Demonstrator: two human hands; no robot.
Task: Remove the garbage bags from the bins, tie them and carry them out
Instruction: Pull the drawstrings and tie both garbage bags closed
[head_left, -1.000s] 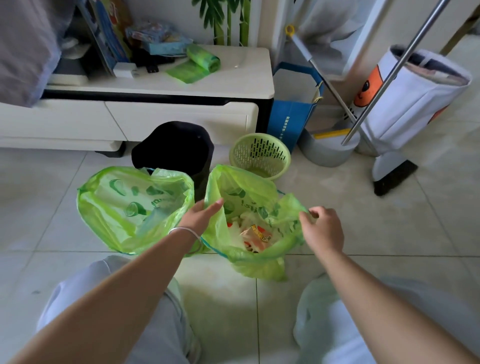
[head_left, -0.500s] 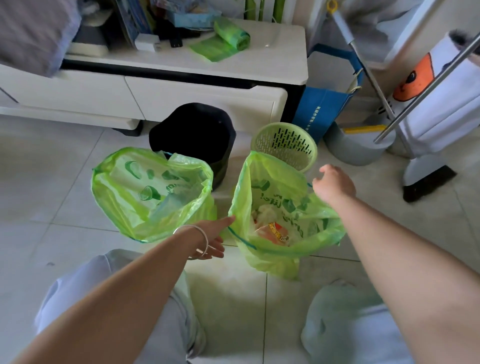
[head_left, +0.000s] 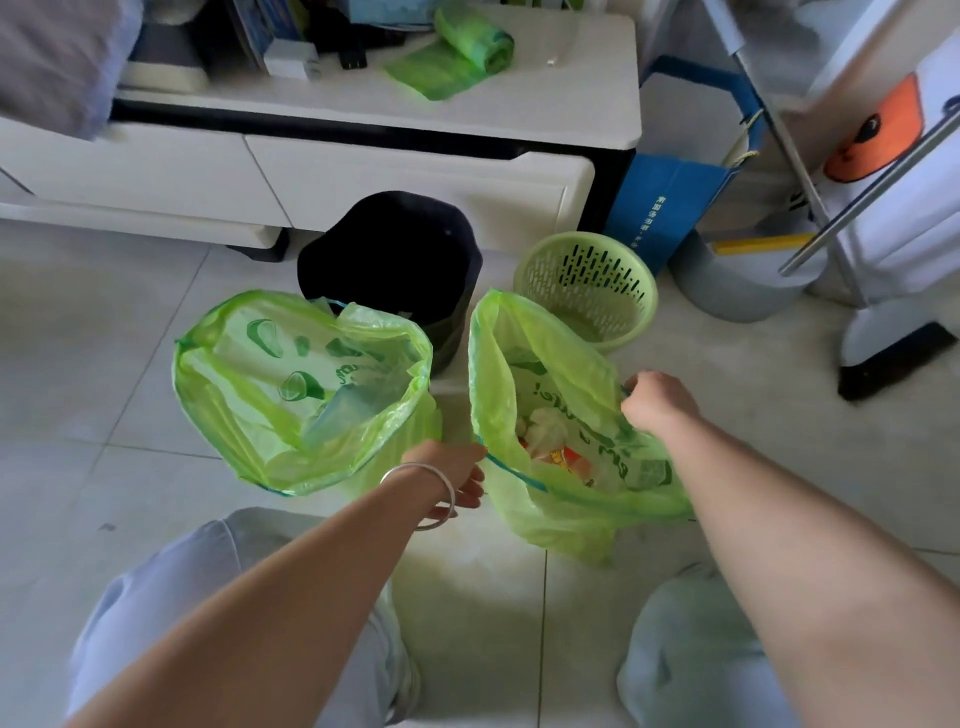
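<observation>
At the centre of the frame, on the tiled floor (head_left: 104, 364), two green garbage bags stand side by side, both out of their bins and both untied. Your right hand (head_left: 660, 400) is closed on the far right rim of the right bag (head_left: 550, 525), its grip pinched on the plastic there. Your left hand (head_left: 457, 483), with a silver bangle (head_left: 421, 493) at the wrist, sits at the near left edge of the same bag, where a blue drawstring (head_left: 514, 475) runs along the rim; its fingers curl toward the string, but you cannot tell from this view whether the grip has closed on it. Paper and wrappers show inside that bag. To its left, the left bag (head_left: 291, 395) gapes wide, just beside your left wrist. Just above the bags, the black bin (head_left: 389, 260) stands above the left bag and the green slotted bin (head_left: 587, 286) above the right bag. Along the top of the frame, a roll of green bags (head_left: 457, 52) lies on the white desk (head_left: 571, 93).
</observation>
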